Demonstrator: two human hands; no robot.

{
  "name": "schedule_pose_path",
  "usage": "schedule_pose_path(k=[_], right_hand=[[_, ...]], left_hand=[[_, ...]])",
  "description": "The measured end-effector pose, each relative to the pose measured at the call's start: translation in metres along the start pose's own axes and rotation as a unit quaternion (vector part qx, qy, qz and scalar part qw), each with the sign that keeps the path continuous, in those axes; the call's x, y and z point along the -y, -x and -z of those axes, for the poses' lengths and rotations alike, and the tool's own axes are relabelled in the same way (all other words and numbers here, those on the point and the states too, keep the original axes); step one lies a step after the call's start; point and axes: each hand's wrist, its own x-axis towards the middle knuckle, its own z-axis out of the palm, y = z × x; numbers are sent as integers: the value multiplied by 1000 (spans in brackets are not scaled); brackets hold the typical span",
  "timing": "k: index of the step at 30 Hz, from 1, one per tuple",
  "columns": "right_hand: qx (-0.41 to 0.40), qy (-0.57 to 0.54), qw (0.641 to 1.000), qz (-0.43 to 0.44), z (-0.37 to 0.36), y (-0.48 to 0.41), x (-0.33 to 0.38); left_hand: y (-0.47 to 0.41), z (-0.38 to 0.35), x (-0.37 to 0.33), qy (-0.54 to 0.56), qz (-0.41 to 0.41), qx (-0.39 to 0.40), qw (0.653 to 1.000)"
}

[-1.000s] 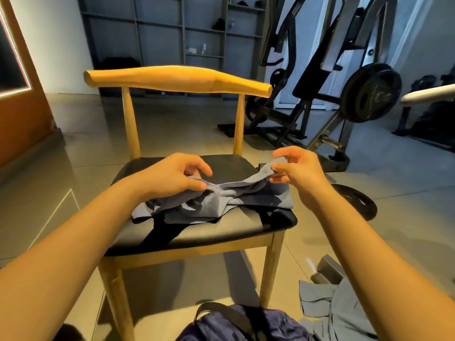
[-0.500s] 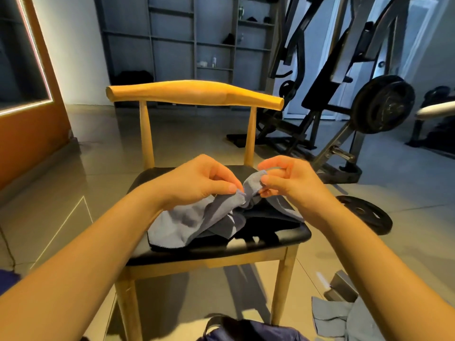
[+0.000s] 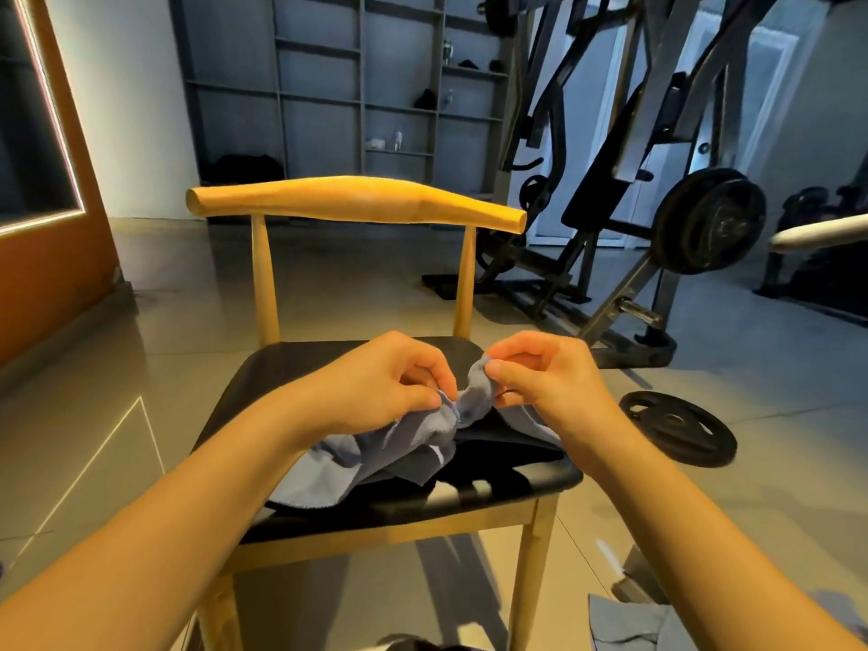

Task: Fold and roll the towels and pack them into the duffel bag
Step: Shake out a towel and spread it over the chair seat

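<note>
**A:** What's on the far left?

**B:** An orange wall panel with a glowing light strip [image 3: 70,157], and below it the glossy tiled floor [image 3: 94,439].

**A:** And in the middle?

**B:** A light wooden chair with a black padded seat [image 3: 357,204]. The left hand [image 3: 390,382] is over the seat. Its thumb and curled fingers pinch a bunched edge of a crumpled blue-grey cloth towel [image 3: 329,467].

**A:** Where does the towel lie?

**B:** Most of it is draped on the front-left part of the seat, beneath the left wrist. A ridge of it rises between the two hands, lifted off the seat.

**A:** And the right hand?

**B:** The right hand [image 3: 549,382] is just beside the left. It pinches the same ridge between thumb and forefinger, with the other fingers curled. A strip of towel runs on under its wrist.

**A:** Farther right?

**B:** A black round weight plate [image 3: 676,427] lies flat on the floor near the chair. A black steel gym machine [image 3: 610,180] stands behind it. A grey cloth [image 3: 624,622] lies on the floor in the lower right corner.
</note>
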Motion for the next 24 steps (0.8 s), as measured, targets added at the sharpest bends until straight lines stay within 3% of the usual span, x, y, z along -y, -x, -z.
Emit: schedule_pose_path(k=[5,16,24], right_hand=[[-2,55,998,21,-10,0,-2],[11,14,999,40,-27,4,-5],[60,-19,998,14,-20,7,-5]], left_hand=[[4,-4,3,23,-56,-75,995],[2,-18,13,39,-104,-201,973],[0,-20,14,67,-67,-198,976]])
